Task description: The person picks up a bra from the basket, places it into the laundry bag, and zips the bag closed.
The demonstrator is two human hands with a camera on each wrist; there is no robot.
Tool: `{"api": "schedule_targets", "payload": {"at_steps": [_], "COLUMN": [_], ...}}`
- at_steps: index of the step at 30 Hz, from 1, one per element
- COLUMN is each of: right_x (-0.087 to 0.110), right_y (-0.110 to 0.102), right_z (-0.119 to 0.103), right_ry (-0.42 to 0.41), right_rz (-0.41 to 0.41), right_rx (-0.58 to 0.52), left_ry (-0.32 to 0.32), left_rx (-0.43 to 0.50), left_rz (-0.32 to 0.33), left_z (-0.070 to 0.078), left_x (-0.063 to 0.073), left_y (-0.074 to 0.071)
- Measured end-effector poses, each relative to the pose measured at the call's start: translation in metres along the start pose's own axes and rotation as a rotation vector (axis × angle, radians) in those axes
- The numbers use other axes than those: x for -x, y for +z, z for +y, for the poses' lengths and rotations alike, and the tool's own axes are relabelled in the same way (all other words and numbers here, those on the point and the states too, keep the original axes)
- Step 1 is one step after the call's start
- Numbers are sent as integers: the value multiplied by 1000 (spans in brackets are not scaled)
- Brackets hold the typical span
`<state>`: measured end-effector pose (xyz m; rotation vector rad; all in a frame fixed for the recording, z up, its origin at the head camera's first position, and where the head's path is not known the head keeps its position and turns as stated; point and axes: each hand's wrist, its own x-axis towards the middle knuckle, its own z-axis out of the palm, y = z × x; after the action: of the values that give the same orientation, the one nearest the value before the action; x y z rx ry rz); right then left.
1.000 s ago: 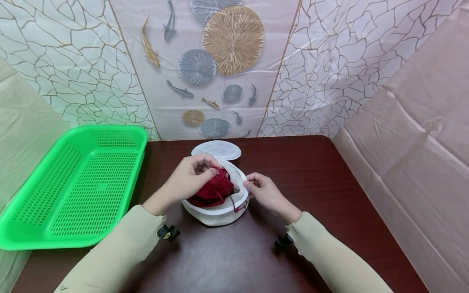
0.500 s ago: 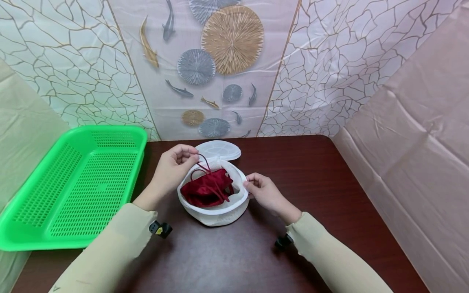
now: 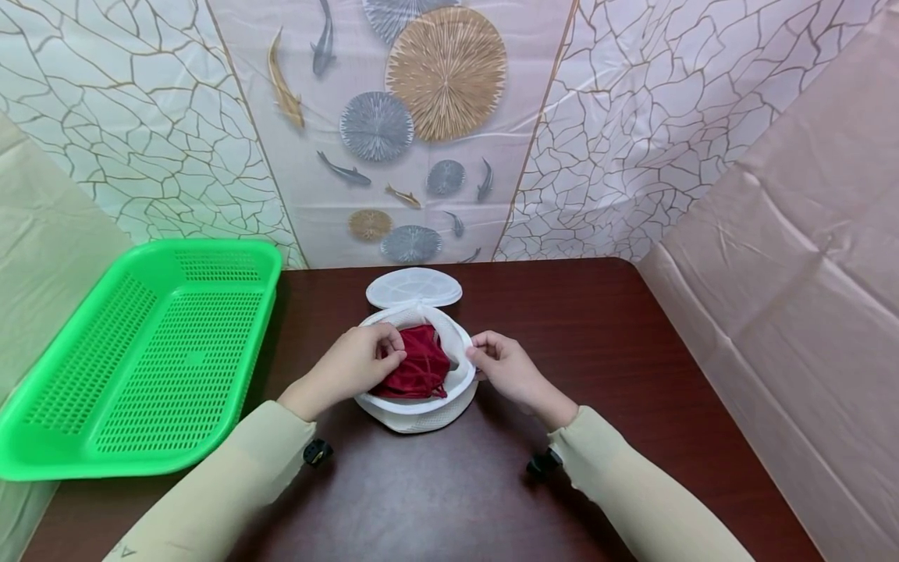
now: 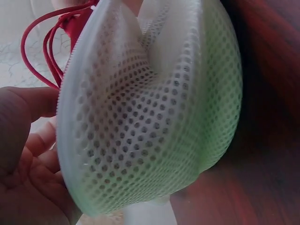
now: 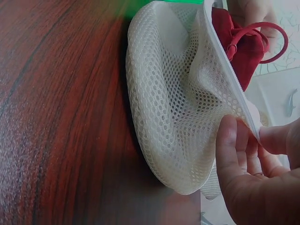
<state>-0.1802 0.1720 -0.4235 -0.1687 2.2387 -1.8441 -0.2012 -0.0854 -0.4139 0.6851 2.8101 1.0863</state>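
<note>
red cloth [image 3: 421, 368] in a mesh bag [image 5: 152, 105] lies between right fingers [image 5: 227, 140] pinching the rim [image 3: 410, 407] and left fingers [image 3: 387, 336], their hold unclear.

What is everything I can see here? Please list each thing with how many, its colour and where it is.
Mesh bag: one, white, mid-table, open
Red cloth item: one, dark red with cords, inside the bag
Round lid: one, white, behind the bag's opening
Plastic basket: one, green, on the left
Table: one, dark reddish-brown, under the bag
Printed backdrop: one, pale with grey and gold shapes, behind the table
Side sheets: two, beige, left and right
Small devices: two, black, one at each wrist
Sleeves: two, pale yellow-green, on the arms
Left hand: one, bare, at the bag's left side
Right hand: one, bare, pinching the bag's right rim
</note>
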Motion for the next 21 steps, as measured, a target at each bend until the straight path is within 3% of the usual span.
{"api": "schedule_targets", "payload": {"at_steps": [10, 13, 18, 21], "right_x": [3, 3, 3, 4], "right_y": [0, 1, 1, 1], "right_z": [-5, -5, -5, -5], "right_ry": [10, 13, 12, 11], "right_rz": [-5, -8, -9, -10], "right_rx": [2, 2, -3, -5], "left_ry": [35, 60, 126, 208], "left_rx": [89, 90, 95, 108], "left_rz": [5, 51, 154, 143], "left_z": [8, 10, 17, 25], "left_x": [3, 4, 8, 10], "left_y": [-11, -13, -11, -7]}}
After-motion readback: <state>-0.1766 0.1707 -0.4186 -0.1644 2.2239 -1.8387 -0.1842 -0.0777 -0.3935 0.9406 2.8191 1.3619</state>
